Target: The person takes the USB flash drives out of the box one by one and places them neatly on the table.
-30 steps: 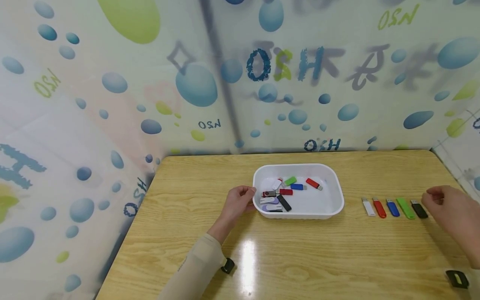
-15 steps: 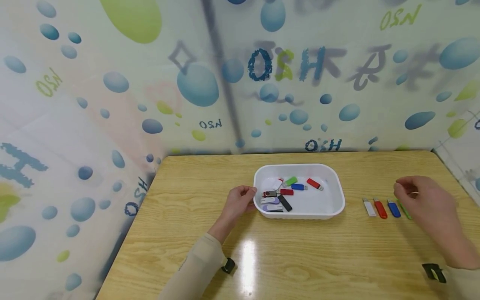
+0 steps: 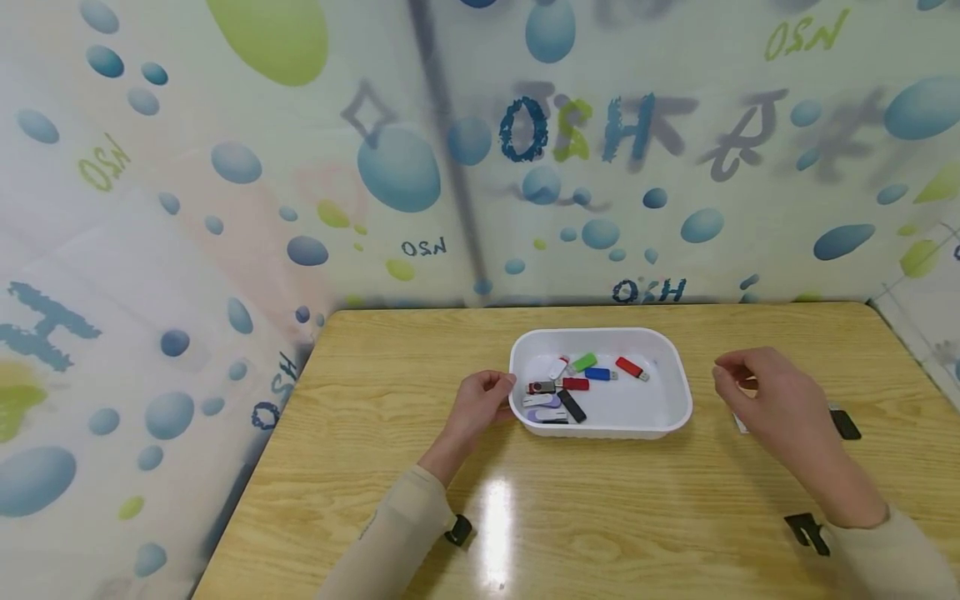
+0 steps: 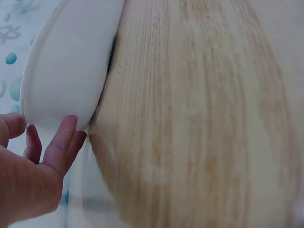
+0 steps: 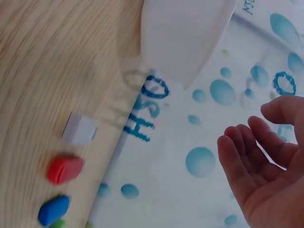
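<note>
A white plastic tray (image 3: 645, 408) holds several USB sticks, among them a green one (image 3: 585, 362), a blue one (image 3: 597, 374) and a red one (image 3: 630, 367). My left hand (image 3: 477, 404) grips the tray's left end, thumb at the rim and fingers against the outer wall. To the tray's right, my right hand (image 3: 772, 404) hovers over a row of USB sticks, fingers loosely bent and nothing between them. In the right wrist view the row shows a white stick (image 5: 80, 129), a red stick (image 5: 65, 169) and a blue stick (image 5: 53, 210). A black stick (image 3: 846, 423) ends it.
The wooden table (image 3: 600, 517) reaches back to a printed curtain (image 3: 450, 208) with blue and green drops. More sticks, including a black one (image 3: 572, 406) and a dark red one (image 3: 576, 384), lie in the tray's left half.
My right hand has moved left along the row, from beside the black stick toward the tray, covering the middle sticks and uncovering the black one again. The left hand has stayed on the tray.
</note>
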Tool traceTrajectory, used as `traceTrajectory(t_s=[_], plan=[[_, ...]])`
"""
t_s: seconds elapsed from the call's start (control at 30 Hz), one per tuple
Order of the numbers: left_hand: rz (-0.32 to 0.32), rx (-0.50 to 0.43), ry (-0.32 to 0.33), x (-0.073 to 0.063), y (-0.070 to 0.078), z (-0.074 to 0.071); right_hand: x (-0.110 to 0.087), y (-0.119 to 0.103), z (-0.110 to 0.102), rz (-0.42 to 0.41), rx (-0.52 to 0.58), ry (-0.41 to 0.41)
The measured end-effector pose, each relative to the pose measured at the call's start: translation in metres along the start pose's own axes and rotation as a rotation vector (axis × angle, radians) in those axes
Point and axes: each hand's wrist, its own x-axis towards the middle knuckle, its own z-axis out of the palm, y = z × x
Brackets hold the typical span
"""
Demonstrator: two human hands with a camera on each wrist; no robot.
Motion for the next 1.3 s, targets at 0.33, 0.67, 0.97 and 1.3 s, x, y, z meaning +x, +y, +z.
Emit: traceTrajectory(t_s=[0.33, 0.67, 0.97, 1.3], plan=[[0.013, -0.019, 0.004, -0.001, 0.002, 0.002, 0.013, -0.042, 0.022, -0.047, 0.027, -0.130], [0.016, -0.017, -0.003, 0.000, 0.000, 0.001, 0.028, -0.075, 0.055, -0.208, 0.026, -0.205], [0.020, -0.010, -0.001, -0.002, 0.001, 0.001, 0.049, -0.092, 0.077, -0.397, 0.057, -0.388], [0.020, -0.023, -0.008, -0.002, 0.002, 0.001, 0.065, -0.110, 0.109, -0.422, 0.066, -0.680]])
